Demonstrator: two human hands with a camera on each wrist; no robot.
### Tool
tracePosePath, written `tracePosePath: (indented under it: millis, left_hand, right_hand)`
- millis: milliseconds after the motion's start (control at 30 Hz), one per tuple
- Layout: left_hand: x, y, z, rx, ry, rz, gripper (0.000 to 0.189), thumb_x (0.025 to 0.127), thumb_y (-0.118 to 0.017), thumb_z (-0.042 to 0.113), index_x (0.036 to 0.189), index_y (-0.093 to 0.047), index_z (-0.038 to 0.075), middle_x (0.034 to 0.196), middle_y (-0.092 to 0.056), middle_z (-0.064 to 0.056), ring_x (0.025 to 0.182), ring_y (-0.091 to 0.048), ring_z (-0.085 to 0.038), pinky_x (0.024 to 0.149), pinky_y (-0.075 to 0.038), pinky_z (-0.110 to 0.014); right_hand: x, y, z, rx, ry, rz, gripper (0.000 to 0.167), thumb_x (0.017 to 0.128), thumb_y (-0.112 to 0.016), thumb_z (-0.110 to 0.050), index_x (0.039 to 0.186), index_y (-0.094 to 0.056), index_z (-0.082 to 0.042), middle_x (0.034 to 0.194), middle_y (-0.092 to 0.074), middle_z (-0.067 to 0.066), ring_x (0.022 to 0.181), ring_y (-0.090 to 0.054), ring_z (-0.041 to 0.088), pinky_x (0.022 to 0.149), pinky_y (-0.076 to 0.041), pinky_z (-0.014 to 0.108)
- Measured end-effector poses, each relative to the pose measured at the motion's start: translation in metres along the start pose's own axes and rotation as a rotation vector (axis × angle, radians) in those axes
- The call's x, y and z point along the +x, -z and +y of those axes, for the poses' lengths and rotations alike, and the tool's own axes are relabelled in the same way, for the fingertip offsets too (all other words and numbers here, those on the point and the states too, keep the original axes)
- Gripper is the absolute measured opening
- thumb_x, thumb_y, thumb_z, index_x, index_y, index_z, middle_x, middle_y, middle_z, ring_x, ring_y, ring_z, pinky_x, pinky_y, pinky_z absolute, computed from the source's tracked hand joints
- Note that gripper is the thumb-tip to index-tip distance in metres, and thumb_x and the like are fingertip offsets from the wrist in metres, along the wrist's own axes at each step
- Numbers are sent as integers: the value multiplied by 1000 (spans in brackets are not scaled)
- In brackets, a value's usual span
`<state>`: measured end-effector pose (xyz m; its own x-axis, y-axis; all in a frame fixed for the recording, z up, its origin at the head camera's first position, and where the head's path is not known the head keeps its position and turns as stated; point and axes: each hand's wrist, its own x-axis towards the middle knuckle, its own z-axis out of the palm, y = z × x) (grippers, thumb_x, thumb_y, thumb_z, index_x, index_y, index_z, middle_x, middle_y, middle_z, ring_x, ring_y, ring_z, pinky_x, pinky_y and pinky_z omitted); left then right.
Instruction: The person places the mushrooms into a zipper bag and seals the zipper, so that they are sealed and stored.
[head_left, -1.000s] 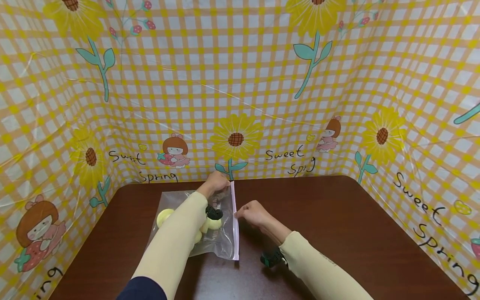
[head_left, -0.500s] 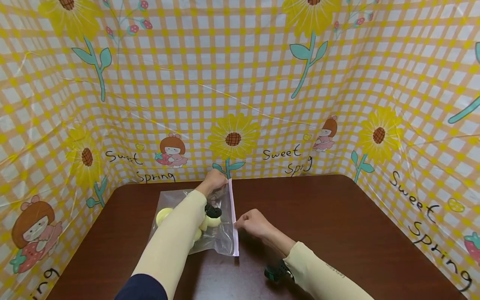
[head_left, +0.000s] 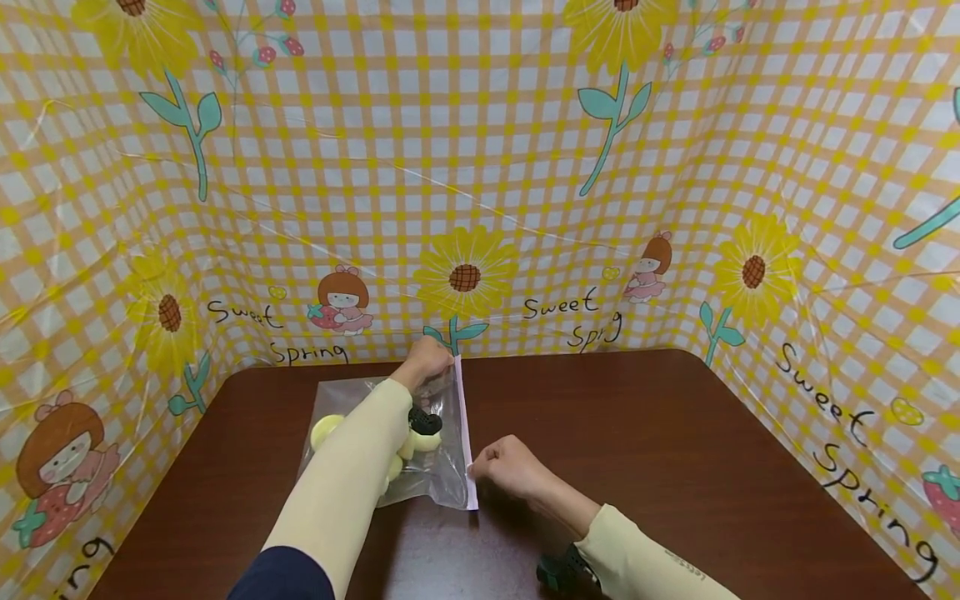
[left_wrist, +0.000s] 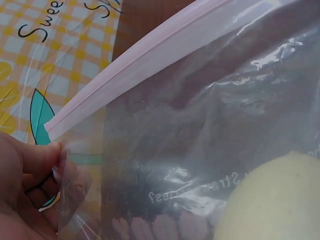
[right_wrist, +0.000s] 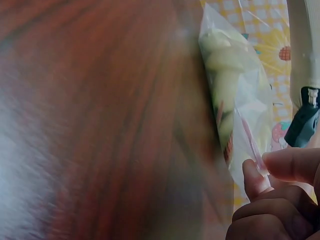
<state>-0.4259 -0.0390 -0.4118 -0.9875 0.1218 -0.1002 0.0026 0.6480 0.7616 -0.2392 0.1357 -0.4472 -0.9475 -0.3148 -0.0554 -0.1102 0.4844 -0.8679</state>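
A clear zip bag (head_left: 442, 486) with a pink zip strip (head_left: 462, 417) along its right edge holds several pale yellow rounded things (left_wrist: 280, 200); their kind does not show. At the strip's far end, my left hand (head_left: 427, 358) pinches the bag's corner between thumb and finger. Close to the strip's near end, my right hand (head_left: 513, 468) pinches the strip, its other fingers curled, as the right wrist view also shows. My left sleeve covers part of the bag in the head view.
The bag is over a dark brown table (head_left: 615, 442). A checked sunflower sheet (head_left: 495, 167) stands around its back and sides. Dark devices are strapped at both wrists, the right one (head_left: 558, 571) low over the table.
My right hand has slid along the pink strip toward the near end, pinching it throughout. My left hand stays at the far corner. The view has shifted slightly.
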Motion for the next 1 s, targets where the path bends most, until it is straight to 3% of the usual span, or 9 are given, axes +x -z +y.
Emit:
tracePosePath:
  millis: [267, 533, 800, 1000]
  left_hand:
    - [-1, 0, 2, -18, 5, 11, 46, 95, -59, 9, 50, -50, 13, 49, -46, 1, 48, -43, -16, 50, -38, -28]
    - [-3, 0, 5, -51, 20, 36, 49, 94, -57, 6, 48, -42, 15, 47, -40, 3, 43, -32, -12, 45, -30, -27]
    - [-4, -1, 2, 15, -10, 39, 49, 96, -54, 10, 49, -41, 16, 47, -35, 4, 43, -28, -12, 46, -28, -27]
    - [-3, -3, 2, 108, -62, -5, 49, 98, -53, 14, 50, -42, 15, 46, -31, 5, 43, -25, -11, 44, -25, -27]
  right_hand:
    - [-17, -4, 0, 57, -33, -42, 15, 84, -68, -7, 72, -72, 1, 56, -45, -9, 43, -24, 5, 40, -20, 20]
    - [-24, -6, 1, 23, 12, -31, 15, 82, -70, -7, 72, -73, 4, 60, -50, -8, 49, -27, 6, 45, -20, 22]
    - [-22, -5, 4, 25, 5, -40, 16, 82, -70, -9, 73, -74, 4, 57, -46, -10, 46, -25, 4, 43, -20, 21]
    - [-21, -1, 10, 22, -38, -73, 17, 85, -70, -14, 75, -75, -1, 52, -39, -10, 42, -25, 5, 40, -21, 20]
